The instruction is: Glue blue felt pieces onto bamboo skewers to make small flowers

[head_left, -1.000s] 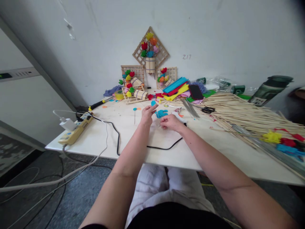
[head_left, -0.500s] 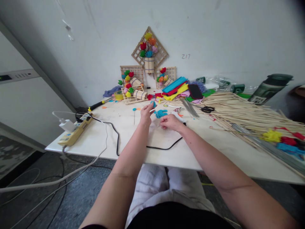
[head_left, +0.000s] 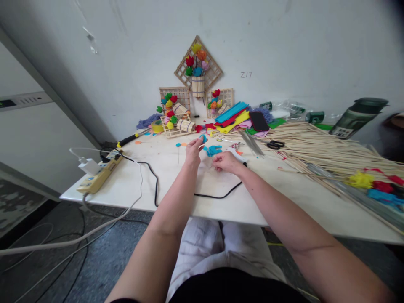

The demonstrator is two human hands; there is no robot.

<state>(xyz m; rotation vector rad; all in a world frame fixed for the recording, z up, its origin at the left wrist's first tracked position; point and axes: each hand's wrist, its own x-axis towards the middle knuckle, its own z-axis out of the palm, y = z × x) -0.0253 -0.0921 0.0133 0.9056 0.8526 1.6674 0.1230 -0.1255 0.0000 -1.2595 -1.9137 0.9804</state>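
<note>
My left hand (head_left: 193, 150) is closed in a pinch on a small blue felt piece (head_left: 204, 138), raised over the table. Just to its right, my right hand (head_left: 225, 161) is closed too, thumb and fingertips together; whatever sits between them is too small to make out. Several blue felt cut-outs (head_left: 213, 150) lie in a loose pile beyond the right hand. Behind that hand, partly hidden, is what looks like a white glue gun (head_left: 237, 154). Left of my left hand, a thin stem with a blue disc (head_left: 178, 144) on top lies on the table.
Felt flowers on a bamboo lattice (head_left: 198, 63) lean against the wall. Folded felt sheets (head_left: 232, 115), a phone (head_left: 259, 121), scissors (head_left: 275, 144) and many thin bamboo sticks (head_left: 328, 145) cover the right side. At left sits a power strip (head_left: 100, 173) with trailing cables.
The blue felt piece in my left hand has tilted slightly, and a pale strip near those fingertips no longer shows. My right hand has hardly moved.
</note>
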